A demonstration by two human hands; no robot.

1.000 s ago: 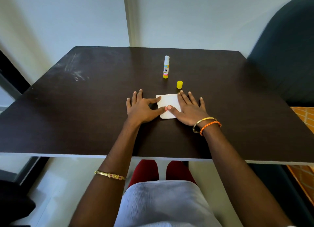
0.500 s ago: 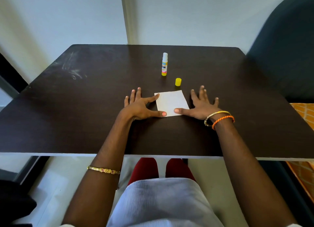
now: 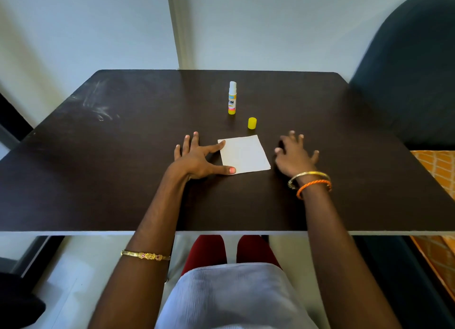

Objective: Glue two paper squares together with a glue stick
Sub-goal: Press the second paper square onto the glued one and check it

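Note:
A white paper square [image 3: 244,154] lies flat on the dark table [image 3: 123,181]; whether a second sheet is under it cannot be told. My left hand [image 3: 197,159] rests flat beside it, forefinger and thumb touching its left edge. My right hand [image 3: 294,155] hovers just right of the paper, fingers spread, holding nothing. The glue stick [image 3: 232,97] stands upright and uncapped behind the paper. Its yellow cap [image 3: 252,123] stands on the table between stick and paper.
A dark upholstered chair [image 3: 413,70] stands at the table's right side, with orange patterned fabric [image 3: 435,166] below it. The table's near edge [image 3: 221,232] runs above my lap. White scuff marks [image 3: 98,107] show at the far left of the tabletop.
My right hand has slid off the paper to the right and lifted slightly. My left hand has stayed at the paper's left edge.

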